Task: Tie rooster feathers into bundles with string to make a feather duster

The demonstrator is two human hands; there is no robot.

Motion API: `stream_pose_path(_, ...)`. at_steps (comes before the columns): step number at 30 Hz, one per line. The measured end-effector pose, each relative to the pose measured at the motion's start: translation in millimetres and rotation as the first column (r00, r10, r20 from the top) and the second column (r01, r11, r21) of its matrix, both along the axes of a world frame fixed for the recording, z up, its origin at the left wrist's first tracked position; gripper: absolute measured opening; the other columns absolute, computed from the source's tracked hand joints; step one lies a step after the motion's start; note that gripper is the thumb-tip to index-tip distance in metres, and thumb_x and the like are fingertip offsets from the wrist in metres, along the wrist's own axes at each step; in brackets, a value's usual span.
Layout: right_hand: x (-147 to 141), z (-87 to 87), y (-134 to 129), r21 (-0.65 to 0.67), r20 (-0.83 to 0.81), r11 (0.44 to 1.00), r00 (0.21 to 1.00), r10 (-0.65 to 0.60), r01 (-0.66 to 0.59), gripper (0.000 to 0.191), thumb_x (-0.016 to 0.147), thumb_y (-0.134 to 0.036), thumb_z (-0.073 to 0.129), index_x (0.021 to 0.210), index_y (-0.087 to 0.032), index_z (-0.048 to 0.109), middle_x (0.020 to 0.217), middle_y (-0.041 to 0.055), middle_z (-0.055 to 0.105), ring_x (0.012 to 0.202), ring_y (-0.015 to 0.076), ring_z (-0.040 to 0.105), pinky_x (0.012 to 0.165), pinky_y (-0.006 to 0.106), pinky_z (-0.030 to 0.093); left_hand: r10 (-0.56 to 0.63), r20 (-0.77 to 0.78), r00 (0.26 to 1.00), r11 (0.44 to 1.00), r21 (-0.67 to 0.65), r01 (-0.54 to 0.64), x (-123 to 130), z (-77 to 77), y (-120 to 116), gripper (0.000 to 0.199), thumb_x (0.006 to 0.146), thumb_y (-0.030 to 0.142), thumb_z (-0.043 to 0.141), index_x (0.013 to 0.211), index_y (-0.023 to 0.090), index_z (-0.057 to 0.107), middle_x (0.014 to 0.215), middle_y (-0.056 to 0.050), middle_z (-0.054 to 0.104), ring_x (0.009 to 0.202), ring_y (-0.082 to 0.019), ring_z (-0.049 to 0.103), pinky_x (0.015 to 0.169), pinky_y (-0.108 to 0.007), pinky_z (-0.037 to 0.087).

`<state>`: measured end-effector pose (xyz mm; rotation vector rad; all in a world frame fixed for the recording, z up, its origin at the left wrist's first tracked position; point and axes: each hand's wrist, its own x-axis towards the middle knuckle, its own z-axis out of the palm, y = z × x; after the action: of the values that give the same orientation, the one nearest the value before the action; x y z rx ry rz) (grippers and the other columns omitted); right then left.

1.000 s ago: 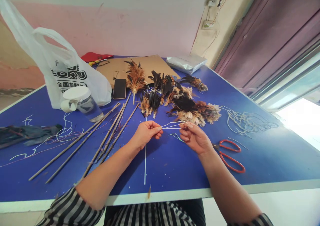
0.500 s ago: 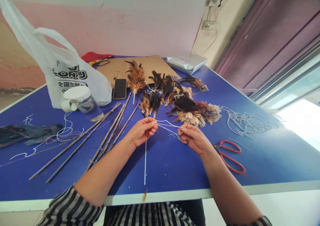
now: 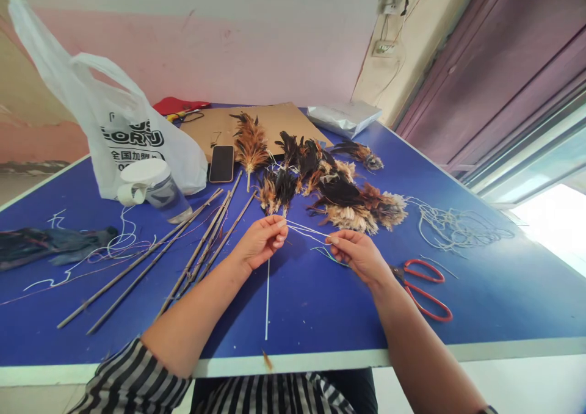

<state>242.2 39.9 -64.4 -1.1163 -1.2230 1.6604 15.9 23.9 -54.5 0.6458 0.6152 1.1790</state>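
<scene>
The left hand (image 3: 265, 238) is pinching white string (image 3: 307, 228), and the right hand (image 3: 354, 250) is gripping it too; its strands are stretching between them above the tabletop (image 3: 320, 322), near the feather bundles (image 3: 345, 209). Holding well is likely depending on a close, light pinch, since such thin strands could be slipping; pulling evenly should be keeping them from sagging, while staying clear of the green thread (image 3: 327, 254) should be preventing snags.

Up goes the left hand (image 3: 260, 243), now closer to the feathers (image 3: 284, 187), while the right hand (image 3: 356, 255) has dipped slightly! Between them, the white string (image 3: 306, 227), kinked half a second ago, pulls straighter, sloping down rightward.
</scene>
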Motion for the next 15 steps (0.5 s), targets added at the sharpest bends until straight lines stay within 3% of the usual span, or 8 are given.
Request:
stream_pose_path(3, 0.1, 2.8, -1.5, 0.146, 0.256, 0.987, 0.962, -0.096, 0.06, 0.024, 0.067, -0.035, 0.065, 0.075, -0.013, 0.063, 0.054, 0.0, 0.059, 0.046, 0.0078, 0.048, 0.048, 0.021, 0.038, 0.103, -0.217, 0.971, 0.994, 0.062, -0.092, -2.4, -2.7, 4.6, 0.018, 0.068, 0.02, 0.066, 0.075, 0.012, 0.052, 0.058, 0.0, 0.056, 0.046, -0.004, 0.046, 0.041, -0.013, 0.034)
stream_pose_path(6, 1.6, 5.4, -2.1, 0.221, 0.386, 0.974, 0.914, -0.126, 0.041, 0.027, 0.07, -0.038, 0.061, 0.079, -0.013, 0.064, 0.056, 0.0012, 0.061, 0.047, 0.0093, 0.05, 0.049, 0.022, 0.039, 0.117, -0.289, 0.95, 0.993, 0.061, -0.104, -4.1, -4.6, 6.3, 0.021, 0.066, 0.023, 0.068, 0.073, 0.012, 0.052, 0.057, 0.0, 0.058, 0.046, -0.005, 0.048, 0.042, -0.015, 0.035)
stream_pose_path(11, 8.2, 8.7, -1.6, 0.292, 0.521, 0.954, 0.848, -0.096, -0.071, 0.026, 0.074, -0.038, 0.055, 0.081, -0.014, 0.063, 0.058, 0.0021, 0.062, 0.051, 0.012, 0.052, 0.05, 0.023, 0.04, 0.005, -0.29, 0.957, 0.999, -0.03, -0.014, -8.5, -7.3, 7.6, 0.02, 0.065, 0.022, 0.069, 0.074, 0.011, 0.054, 0.06, 0.0, 0.059, 0.048, -0.004, 0.05, 0.043, -0.014, 0.038)
stream_pose_path(15, 13.5, 13.2, -2.3, 0.437, 0.65, 0.871, 0.749, -0.132, -0.226, 0.019, 0.077, -0.032, 0.051, 0.077, -0.017, 0.062, 0.06, 0.0008, 0.061, 0.054, 0.0124, 0.052, 0.053, 0.024, 0.039, -0.08, -0.344, 0.935, 0.994, -0.103, 0.047, -12.7, -6.4, 9.0, 0.018, 0.065, 0.02, 0.068, 0.072, 0.011, 0.055, 0.06, -0.001, 0.061, 0.047, -0.005, 0.052, 0.043, -0.014, 0.04)
